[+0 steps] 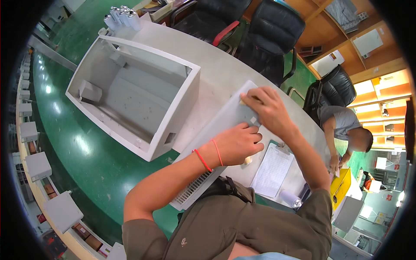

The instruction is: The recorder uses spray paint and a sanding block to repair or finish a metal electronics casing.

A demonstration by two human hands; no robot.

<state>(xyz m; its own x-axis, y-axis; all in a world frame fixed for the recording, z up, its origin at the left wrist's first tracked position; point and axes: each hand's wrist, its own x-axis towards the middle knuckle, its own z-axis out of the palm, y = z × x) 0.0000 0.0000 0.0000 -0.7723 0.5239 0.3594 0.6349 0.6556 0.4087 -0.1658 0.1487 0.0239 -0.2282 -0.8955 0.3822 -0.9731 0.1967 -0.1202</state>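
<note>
A long, light grey panel [219,119] lies slanted across the table's near edge, with rows of vent slots [190,190] at its lower end. My left hand [240,145], with two red bands on the wrist, rests over the panel with its fingers curled; what they hold, if anything, is hidden. Just beyond it, my right hand [271,108] pinches a small pale-yellow piece [242,102] against the panel's upper part. A small whitish square [254,120] shows on the panel between my hands. Another pale-yellow bit [248,160] sits beneath my left hand.
A big open grey housing [173,121] stands at the left. Several spray cans [123,18] are grouped at the far left. Right of the panel are a clipboard [273,169] and a lying can [290,199]. Another person [342,125] works at the right by a yellow bin [340,188].
</note>
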